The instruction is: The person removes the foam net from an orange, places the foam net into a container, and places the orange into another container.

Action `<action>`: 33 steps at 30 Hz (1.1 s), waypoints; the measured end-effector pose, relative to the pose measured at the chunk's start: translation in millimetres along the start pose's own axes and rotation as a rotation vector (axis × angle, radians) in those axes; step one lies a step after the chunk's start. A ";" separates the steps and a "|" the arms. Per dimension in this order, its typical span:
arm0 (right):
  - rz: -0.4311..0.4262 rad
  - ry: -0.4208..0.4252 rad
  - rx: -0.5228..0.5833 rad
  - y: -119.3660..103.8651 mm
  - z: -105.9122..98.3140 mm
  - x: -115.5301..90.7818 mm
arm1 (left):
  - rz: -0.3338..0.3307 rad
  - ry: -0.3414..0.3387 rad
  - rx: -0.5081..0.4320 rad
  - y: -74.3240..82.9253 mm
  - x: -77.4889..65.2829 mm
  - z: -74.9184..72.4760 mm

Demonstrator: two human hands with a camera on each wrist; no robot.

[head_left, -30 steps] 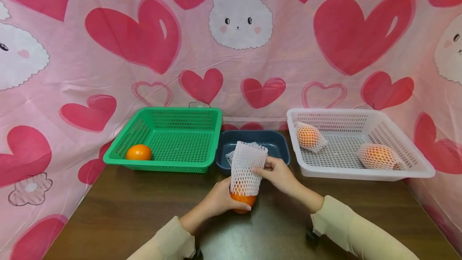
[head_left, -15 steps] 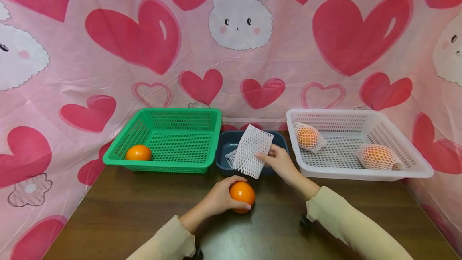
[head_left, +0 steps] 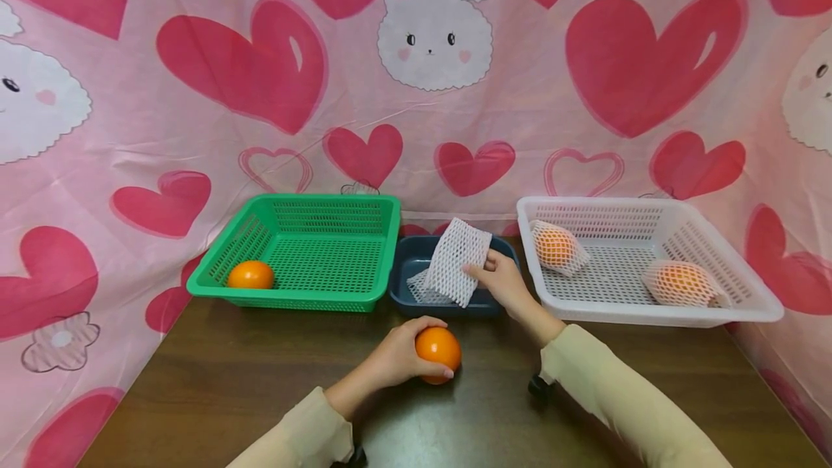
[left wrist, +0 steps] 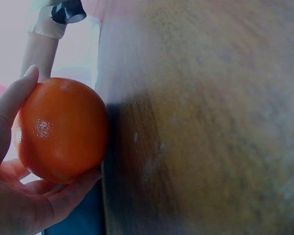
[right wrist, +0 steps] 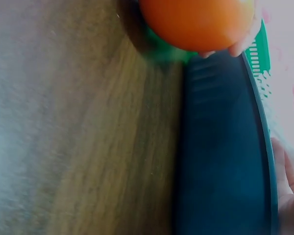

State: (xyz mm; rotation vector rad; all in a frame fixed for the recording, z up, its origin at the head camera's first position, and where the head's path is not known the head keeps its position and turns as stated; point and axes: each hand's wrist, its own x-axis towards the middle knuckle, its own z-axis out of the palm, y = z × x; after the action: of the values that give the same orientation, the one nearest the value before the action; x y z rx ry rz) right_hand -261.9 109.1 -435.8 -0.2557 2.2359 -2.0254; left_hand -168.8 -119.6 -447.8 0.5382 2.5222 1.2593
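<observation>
My left hand (head_left: 404, 354) grips an orange (head_left: 438, 354) at the table's middle, thumb on the near side and fingers round the far side. In the left wrist view the bare orange (left wrist: 63, 129) sits between thumb and fingers, right at the tabletop. My right hand (head_left: 503, 282) pinches a white foam net sleeve (head_left: 458, 260) by its right edge, above the dark blue tray (head_left: 404, 300). More white netting (head_left: 424, 290) lies in that tray, partly hidden by the held sleeve. The right wrist view shows the right hand (right wrist: 288, 181) beyond the tray wall (right wrist: 225, 147).
At the left stands a green basket (head_left: 325, 295) with one bare orange (head_left: 250, 275). The white basket (head_left: 656, 315) at the right holds two net-wrapped oranges, one at its left (head_left: 556, 247) and one at its right (head_left: 682, 283). A heart-patterned cloth (head_left: 448, 128) hangs behind.
The net sleeve, over the orange's top a second ago, has come off it. My right hand has carried it up and away over the blue tray. The left hand keeps its grip on the orange.
</observation>
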 end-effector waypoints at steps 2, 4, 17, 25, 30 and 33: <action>0.006 0.013 0.007 0.1 -0.3 3.4 | -0.006 -0.006 -0.004 0.1 0.4 -0.2; 0.016 0.022 0.014 0.1 -0.4 6.3 | -0.013 -0.015 -0.014 0.4 0.5 -0.4; 0.116 -0.021 -0.049 -0.4 -4.2 12.7 | 0.012 -0.007 -0.009 1.0 -0.1 0.6; 0.217 -0.067 -0.092 -1.1 -11.5 16.2 | 0.009 -0.020 -0.009 1.8 -0.7 0.3; 0.220 -0.131 -0.124 -2.0 -13.1 19.4 | -0.001 -0.019 -0.018 0.9 0.4 -0.1; 0.218 -0.154 -0.156 0.1 -12.5 22.3 | 0.002 -0.017 -0.018 0.1 0.6 0.0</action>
State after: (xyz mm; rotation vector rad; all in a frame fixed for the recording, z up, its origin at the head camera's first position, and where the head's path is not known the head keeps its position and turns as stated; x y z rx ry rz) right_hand -286.2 116.9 -433.9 -0.1669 2.2204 -1.6683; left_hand -169.3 -119.4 -447.8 0.5450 2.4945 1.2718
